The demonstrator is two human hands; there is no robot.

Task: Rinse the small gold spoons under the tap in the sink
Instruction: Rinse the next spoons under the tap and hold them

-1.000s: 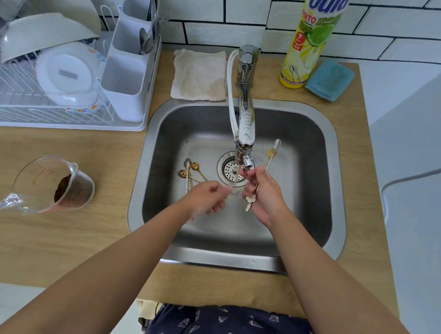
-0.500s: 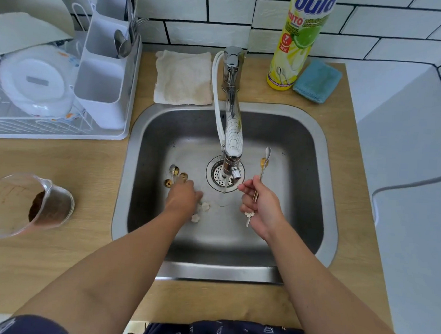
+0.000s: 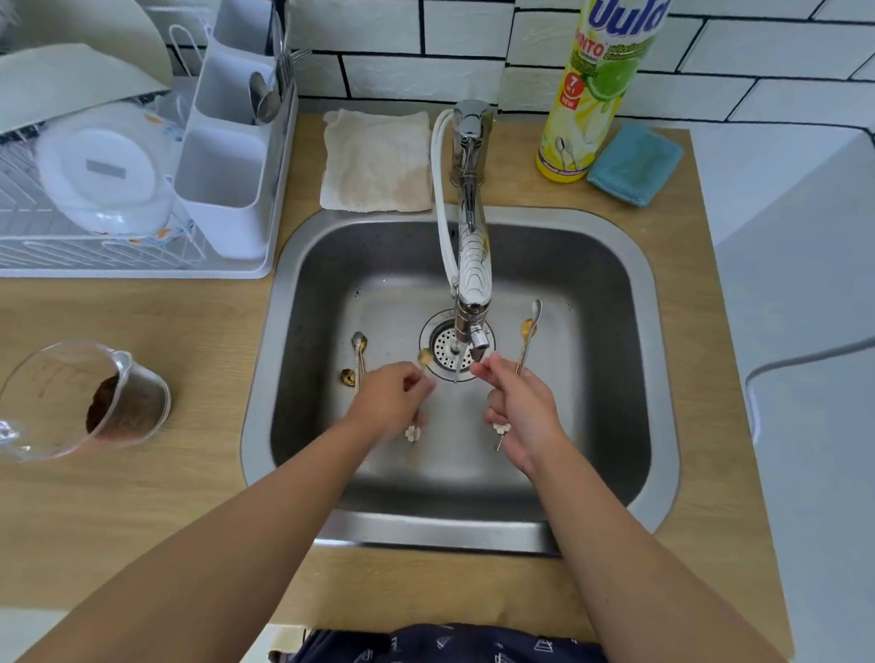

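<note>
A: Where do things stand in the sink (image 3: 666,373)?

B: The left hand (image 3: 388,402), just left of centre frame, has its fingers (image 3: 415,381) pinched together on one small gold spoon (image 3: 422,361), bowl up and close to the thin stream falling from the tap (image 3: 471,277). The right hand (image 3: 520,411), just right of centre, has its fingers closed on a bundle of spoons (image 3: 526,341) whose bowls point toward the top of the frame. Two more loose spoons (image 3: 357,357) lie on the sink floor at the left, beside the drain (image 3: 447,352).

A: How should the rinse go?

B: I'd judge the left spoon's bowl needs to slide a little to the right, fully into the stream, then be rolled between the fingertips so both faces get water. The grip should sit low on the handle, so the fingers don't shield the bowl. The stream is thin, so one spoon at a time seems wiser.

A: And the pose of the arms?

B: Both forearms reach in from the bottom of the frame and converge over the drain. The wrists are fairly straight and the knuckles face up. The hands are near each other but apart, on either side of the stream.

A: Any risk?

B: A wet, slender handle could slip, and the flower-shaped handle ends (image 3: 500,428) hang free below the hands.
</note>
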